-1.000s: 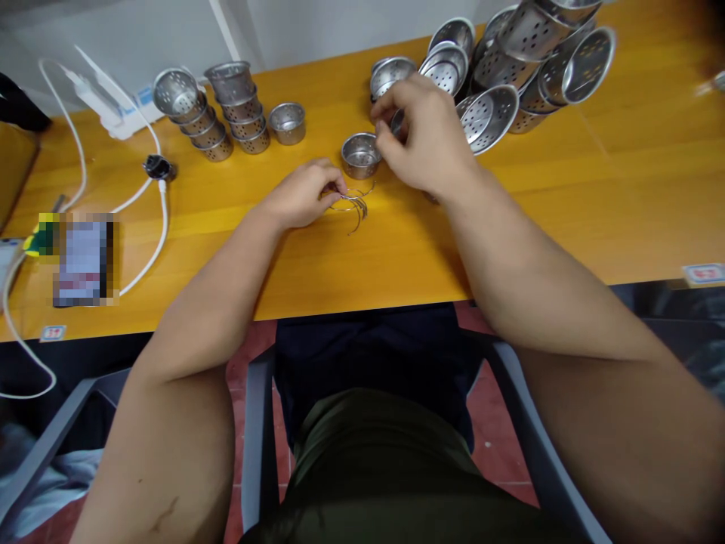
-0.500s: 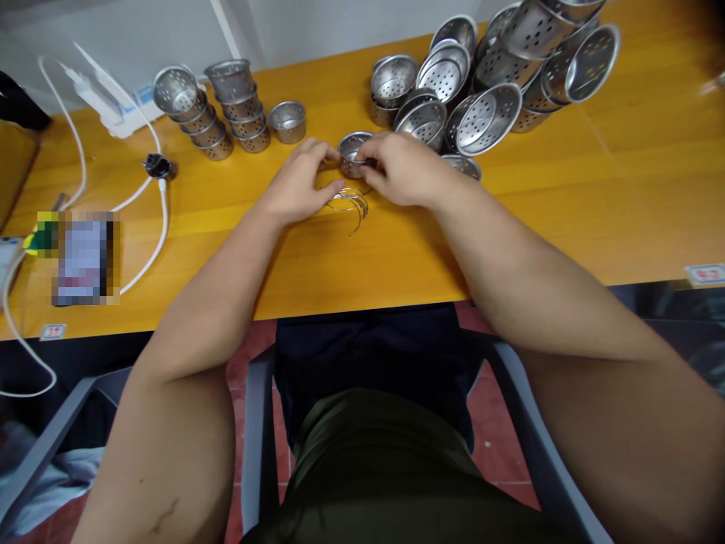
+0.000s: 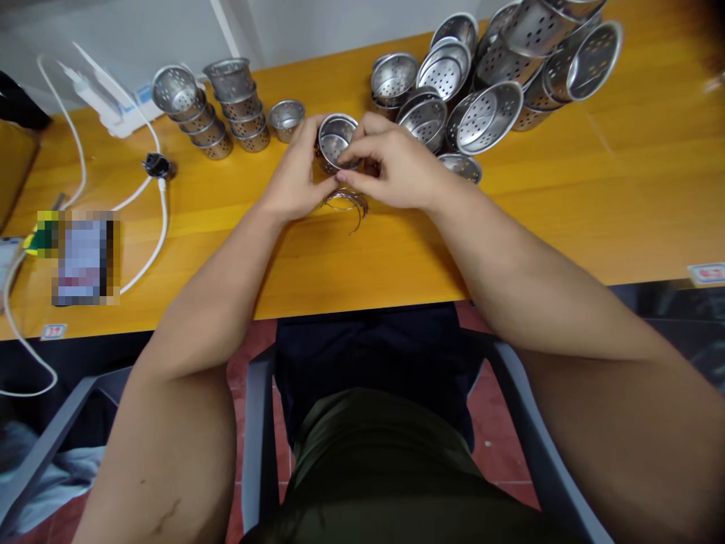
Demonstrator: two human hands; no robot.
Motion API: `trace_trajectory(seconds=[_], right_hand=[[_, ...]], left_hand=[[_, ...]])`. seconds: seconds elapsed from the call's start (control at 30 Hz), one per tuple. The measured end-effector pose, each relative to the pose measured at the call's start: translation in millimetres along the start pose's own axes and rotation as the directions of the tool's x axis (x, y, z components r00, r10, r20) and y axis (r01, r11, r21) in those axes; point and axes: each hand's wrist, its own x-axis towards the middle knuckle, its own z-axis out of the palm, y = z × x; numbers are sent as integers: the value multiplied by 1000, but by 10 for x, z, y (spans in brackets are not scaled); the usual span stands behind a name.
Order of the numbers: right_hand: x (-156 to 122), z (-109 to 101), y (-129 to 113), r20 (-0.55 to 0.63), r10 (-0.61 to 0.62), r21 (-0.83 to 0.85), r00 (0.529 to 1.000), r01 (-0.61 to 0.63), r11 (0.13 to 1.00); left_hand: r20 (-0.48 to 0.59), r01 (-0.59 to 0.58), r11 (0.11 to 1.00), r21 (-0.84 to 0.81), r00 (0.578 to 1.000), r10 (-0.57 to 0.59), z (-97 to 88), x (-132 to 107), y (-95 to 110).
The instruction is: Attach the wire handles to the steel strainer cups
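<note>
A small perforated metal cup [image 3: 335,138] is between my two hands, its mouth tipped toward me. My left hand [image 3: 295,175] curls round its left side, thumb along the near side. On the right, my right hand [image 3: 386,160] pinches the cup's near right rim, with a finger reaching over the edge. Just in front of the cup lie several thin curved wires [image 3: 354,202] on the table, partly under my fingers. Another perforated cup [image 3: 286,119] stands behind my left hand.
Two stacks of perforated cups, a left stack [image 3: 198,121] and a right stack [image 3: 241,106], stand at the back left. A heap of larger cups [image 3: 481,117] fills the back right. A white cable [image 3: 164,227] and a blurred phone [image 3: 84,261] lie on the left of the table [image 3: 362,272].
The cup has been lifted slightly, moved left and tilted toward me. My left hand has closed round it, and my right hand has followed it leftward.
</note>
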Motion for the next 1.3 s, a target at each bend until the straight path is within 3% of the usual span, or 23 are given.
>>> trace_trajectory(seconds=[0.17,0.27,0.53,0.7,1.0,1.17,1.3], right_hand=[[-13,-16,-20,-8,-4,52,1000,5,999],[-12,-35,20,-80,32,41,996,-29,999],[17,57,182,-231,58,2,971,-59,998],[21,38,179,-296,43,-59,954,-63,996],[24,41,135,-177,132,-29,975,-139,990],[24,55,168,-211,155,4,965,-158,987],[50,64,225,-236,107,38,966,-101,994]], left_hand=[[11,3,1000,-2,1000,-3,35,-3,-59],[-1,-3,1000,29,1000,3,10,-10,-60],[75,-96,992,76,993,90,-37,-9,115],[70,-86,993,77,994,81,-13,-22,154],[58,-151,988,-14,987,152,196,57,-388],[12,-162,987,-11,987,162,230,76,-398],[-1,-175,984,3,984,176,252,102,-376]])
